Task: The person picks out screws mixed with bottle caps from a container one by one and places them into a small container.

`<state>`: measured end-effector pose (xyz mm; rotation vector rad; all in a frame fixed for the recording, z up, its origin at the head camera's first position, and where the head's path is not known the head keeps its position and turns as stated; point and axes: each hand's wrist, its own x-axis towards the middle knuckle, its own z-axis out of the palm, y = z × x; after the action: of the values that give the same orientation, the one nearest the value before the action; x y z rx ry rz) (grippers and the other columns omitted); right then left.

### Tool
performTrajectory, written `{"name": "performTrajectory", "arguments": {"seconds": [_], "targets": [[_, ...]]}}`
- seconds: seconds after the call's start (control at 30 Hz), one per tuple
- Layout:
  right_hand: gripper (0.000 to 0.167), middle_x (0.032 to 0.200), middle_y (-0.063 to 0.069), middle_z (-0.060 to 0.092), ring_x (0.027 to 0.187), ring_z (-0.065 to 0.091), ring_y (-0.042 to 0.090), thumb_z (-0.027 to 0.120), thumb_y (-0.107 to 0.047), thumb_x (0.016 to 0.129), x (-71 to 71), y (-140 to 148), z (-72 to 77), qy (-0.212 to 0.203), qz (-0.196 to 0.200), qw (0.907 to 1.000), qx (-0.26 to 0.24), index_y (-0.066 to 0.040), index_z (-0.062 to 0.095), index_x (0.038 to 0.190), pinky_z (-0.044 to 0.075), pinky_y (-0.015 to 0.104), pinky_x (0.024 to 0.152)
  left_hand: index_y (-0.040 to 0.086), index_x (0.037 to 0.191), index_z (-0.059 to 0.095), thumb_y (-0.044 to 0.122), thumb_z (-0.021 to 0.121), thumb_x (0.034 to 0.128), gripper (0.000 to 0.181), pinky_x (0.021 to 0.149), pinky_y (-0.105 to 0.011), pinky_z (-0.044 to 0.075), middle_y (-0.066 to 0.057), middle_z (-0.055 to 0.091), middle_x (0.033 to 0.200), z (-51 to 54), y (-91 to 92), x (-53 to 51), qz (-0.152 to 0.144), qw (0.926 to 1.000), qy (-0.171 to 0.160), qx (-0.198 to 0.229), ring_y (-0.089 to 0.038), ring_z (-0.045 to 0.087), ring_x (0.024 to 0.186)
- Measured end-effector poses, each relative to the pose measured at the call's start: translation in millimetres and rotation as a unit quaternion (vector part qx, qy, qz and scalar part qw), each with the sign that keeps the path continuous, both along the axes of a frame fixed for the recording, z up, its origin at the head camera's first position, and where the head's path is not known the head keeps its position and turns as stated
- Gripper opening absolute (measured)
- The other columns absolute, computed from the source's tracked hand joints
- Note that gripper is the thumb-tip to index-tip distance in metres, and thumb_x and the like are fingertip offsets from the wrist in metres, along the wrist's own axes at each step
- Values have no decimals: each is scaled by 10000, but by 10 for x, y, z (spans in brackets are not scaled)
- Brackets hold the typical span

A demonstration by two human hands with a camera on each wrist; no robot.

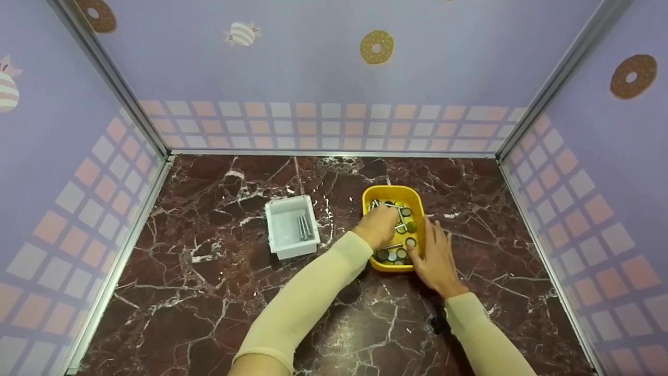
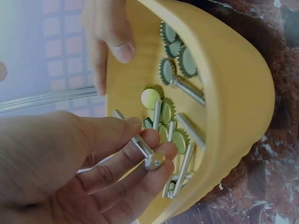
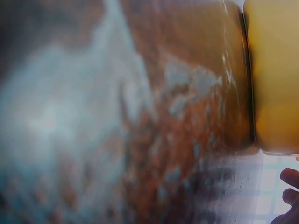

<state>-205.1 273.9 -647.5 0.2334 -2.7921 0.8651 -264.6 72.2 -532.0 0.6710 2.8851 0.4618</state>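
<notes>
A yellow plastic bin [image 1: 391, 268] holds bottle caps [image 2: 180, 140] and loose metal bolts [image 2: 183, 170]. My left hand [image 1: 378, 224] reaches into it over the left side. In the left wrist view, the curled fingers of that hand hold one short bolt [image 2: 148, 155], its round head pointing outward near the fingertips. At the bin's right side, my right hand [image 1: 437, 258] grips the wall, thumb inside the rim and fingers along the outside. Only the bin's blurred outer wall shows large in the right wrist view.
Left of the yellow bin stands a white rectangular bin [image 1: 294, 249] with several bolts [image 1: 305, 227] along its right side. Both rest on a dark red marbled surface [image 1: 209, 292]. Patterned panels [image 1: 334, 68] enclose the back and both sides.
</notes>
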Motion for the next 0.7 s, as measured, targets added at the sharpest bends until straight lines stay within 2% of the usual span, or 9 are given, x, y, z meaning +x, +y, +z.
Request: {"name": "performTrajectory", "arguments": {"seconds": [0.07,0.17,0.27,0.37,0.43,0.5,0.53,0.6,0.7], "targets": [[900,1818,372,383,1754,276,584,664,-374,1128,0,-1,4,-6,-8,10000,0,17,253,1827,121,811,1427,79,941,768,-2,727,1077,164,743,-353,557,-57,774,943,18,-24,-10,41,9999,-62,119,-180,607,816],[894,1815,371,386,1756,273,580,659,-378,1136,5,-5,16,-37,-20,10000,0,8,250,1830,127,813,1426,134,771,597,20,753,1066,352,689,-325,468,8,586,781,23,-58,-23,88,9996,-128,232,-164,522,757],[886,1805,372,400,1752,281,582,660,-382,1139,7,-9,24,-25,-27,10000,4,6,260,1828,141,820,1421,182,692,454,42,769,1061,505,653,-306,404,53,420,691,23,-91,-26,104,9990,-238,352,-159,459,712],[882,1797,374,412,1747,295,585,663,-380,1136,7,-9,23,8,-34,10000,32,16,273,1821,154,823,1417,164,685,492,36,764,1050,473,660,-304,395,48,418,684,38,-123,-14,69,9977,-401,550,-173,468,740],[883,1798,376,412,1748,292,583,663,-376,1134,5,-8,20,8,-32,10000,43,22,273,1819,154,822,1417,121,754,645,22,758,1041,324,710,-298,473,21,571,748,57,-146,-4,42,9964,-472,704,-191,561,819],[881,1800,379,407,1749,290,583,660,-376,1135,1,-9,17,10,-34,10000,57,27,275,1816,152,822,1417,65,941,800,20,755,1042,119,826,-302,571,-33,756,921,80,-168,5,-9,9953,-482,835,-224,663,959],[882,1803,381,402,1751,287,582,658,-377,1136,0,-9,16,0,-31,10000,56,27,271,1817,149,821,1418,43,1066,841,19,757,1043,91,900,-312,596,-70,815,1038,93,-180,9,-26,9947,-487,902,-247,693,1043],[884,1807,382,395,1753,283,581,656,-381,1138,-2,-8,18,-19,-25,10000,39,26,266,1820,142,819,1420,20,1303,834,14,751,1048,268,948,-320,630,-136,870,1161,115,-205,16,-62,9931,-546,1038,-291,776,1095],[888,1814,384,382,1753,279,584,652,-387,1139,-1,-5,20,-46,-17,10000,30,24,259,1822,132,814,1424,21,1454,769,-3,728,1059,397,770,-260,600,-155,879,1066,132,-252,21,-51,9885,-772,1301,-252,828,938]]}}
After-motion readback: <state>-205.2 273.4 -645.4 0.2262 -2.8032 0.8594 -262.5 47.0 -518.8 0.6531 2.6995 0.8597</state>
